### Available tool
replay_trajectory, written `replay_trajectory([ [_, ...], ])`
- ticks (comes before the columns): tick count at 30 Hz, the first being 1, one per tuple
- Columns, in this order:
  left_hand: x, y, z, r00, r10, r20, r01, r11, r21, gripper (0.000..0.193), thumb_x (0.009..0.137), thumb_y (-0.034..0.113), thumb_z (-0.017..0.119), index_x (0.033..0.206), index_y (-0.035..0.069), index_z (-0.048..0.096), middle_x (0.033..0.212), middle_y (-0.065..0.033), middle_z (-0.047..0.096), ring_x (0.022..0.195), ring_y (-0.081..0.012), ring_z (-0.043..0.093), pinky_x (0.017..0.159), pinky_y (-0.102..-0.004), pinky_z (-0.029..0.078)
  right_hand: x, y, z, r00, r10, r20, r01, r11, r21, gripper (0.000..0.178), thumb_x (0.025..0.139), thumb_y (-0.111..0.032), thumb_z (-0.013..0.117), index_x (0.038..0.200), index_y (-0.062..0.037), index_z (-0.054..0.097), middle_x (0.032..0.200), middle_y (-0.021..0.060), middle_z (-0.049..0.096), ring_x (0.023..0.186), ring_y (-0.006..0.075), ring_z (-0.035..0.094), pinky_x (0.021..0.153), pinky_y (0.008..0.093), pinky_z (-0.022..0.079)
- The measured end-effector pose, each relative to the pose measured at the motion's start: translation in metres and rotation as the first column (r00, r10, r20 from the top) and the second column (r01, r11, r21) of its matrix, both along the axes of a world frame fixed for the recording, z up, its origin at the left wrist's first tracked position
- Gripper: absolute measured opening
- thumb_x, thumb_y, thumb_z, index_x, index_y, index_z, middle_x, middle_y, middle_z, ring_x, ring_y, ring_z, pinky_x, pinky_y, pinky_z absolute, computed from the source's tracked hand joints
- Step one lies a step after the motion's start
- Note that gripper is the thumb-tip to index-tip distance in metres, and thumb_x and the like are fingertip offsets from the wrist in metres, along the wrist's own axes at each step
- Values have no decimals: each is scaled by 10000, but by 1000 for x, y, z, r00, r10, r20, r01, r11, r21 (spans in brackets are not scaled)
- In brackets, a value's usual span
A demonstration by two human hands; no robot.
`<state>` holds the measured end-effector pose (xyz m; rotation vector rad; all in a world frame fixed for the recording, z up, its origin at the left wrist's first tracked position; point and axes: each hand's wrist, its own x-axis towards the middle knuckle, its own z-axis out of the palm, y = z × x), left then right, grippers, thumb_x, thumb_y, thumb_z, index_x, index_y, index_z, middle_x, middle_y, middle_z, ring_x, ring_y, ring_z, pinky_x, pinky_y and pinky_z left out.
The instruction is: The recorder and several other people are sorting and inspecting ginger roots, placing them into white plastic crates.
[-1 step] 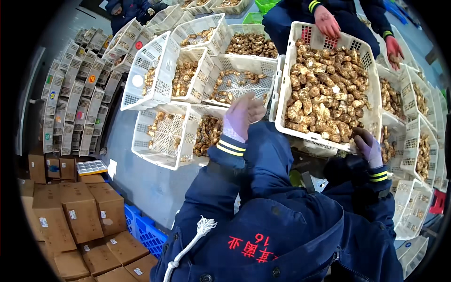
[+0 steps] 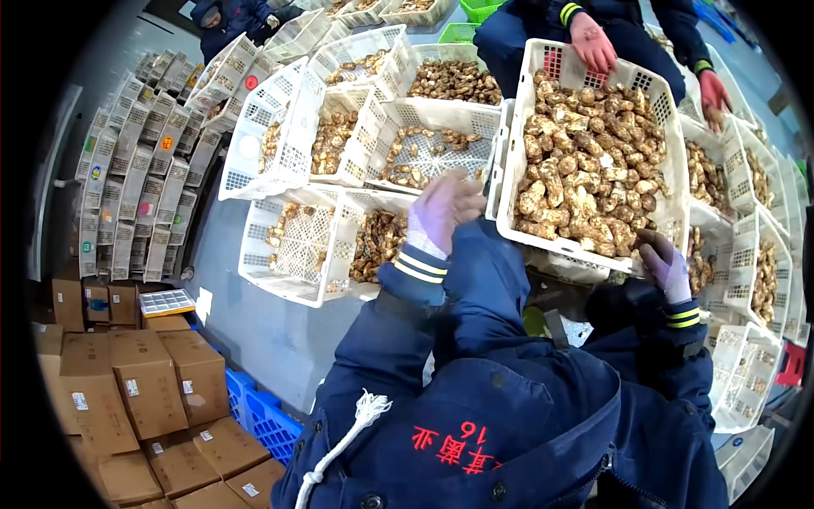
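Observation:
In front of me a large white crate (image 2: pixel 506 191) is heaped with brown-and-cream mushrooms (image 2: pixel 589 165) and tilts on top of other crates. My left hand (image 2: pixel 443 212), in a purple glove, is raised beside its left side with fingers stretched out and nothing visible in them. Below that hand lie a crate of dark mushrooms (image 2: pixel 379 242) and a partly filled crate (image 2: pixel 434 161). My right hand (image 2: pixel 667 265), also gloved, is at the big crate's near right corner. Its dark fingertips curl over the rim against the mushrooms there; what they hold is hidden.
Across from me sits a co-worker, with one pink-gloved hand (image 2: pixel 593 47) on the big crate's far rim and the other (image 2: pixel 714 95) over the crates at right. Stacked crates (image 2: pixel 136 170) and cardboard boxes (image 2: pixel 146 373) stand at left, near a blue pallet (image 2: pixel 273 428).
My left hand has shifted slightly to the right. The co-worker's hand at right has dropped a little toward the crates. My right hand looks unmoved.

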<state>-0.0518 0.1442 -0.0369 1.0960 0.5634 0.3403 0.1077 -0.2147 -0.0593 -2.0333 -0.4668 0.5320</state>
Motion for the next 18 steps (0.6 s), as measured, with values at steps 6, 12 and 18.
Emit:
replay_trajectory([
  [6, -14, 2, 6, 1000, -8, -27, 9, 1000, 20, 431, 963, 320, 462, 1242, -5, 508, 1042, -176, 624, 868, -238, 641, 743, -315, 517, 6, -2, -8, 999, 26, 47, -25, 999, -24, 321, 914, -183, 529, 1180, -9, 575, 932, 3, 633, 684, 59, 480, 621, 202, 408],
  [12, -87, 93, -62, 966, 235, 105, -242, 968, 59, 389, 949, 227, 477, 1249, -19, 509, 1096, -196, 609, 944, -253, 621, 808, -332, 518, 3, 1, -1, 993, 38, 108, -25, 993, -118, 315, 893, -172, 529, 1143, 9, 592, 1001, 87, 653, 908, 180, 596, 817, 277, 459],
  [18, -201, 235, -160, 699, 648, -302, -413, 711, 569, 539, 862, 198, 599, 1307, -62, 440, 1217, -218, 560, 1071, -255, 553, 919, -319, 417, 8, 3, -8, 986, 55, 160, -10, 964, -267, 283, 860, -137, 544, 1087, 6, 631, 1011, 117, 668, 940, 209, 613, 858, 300, 459],
])
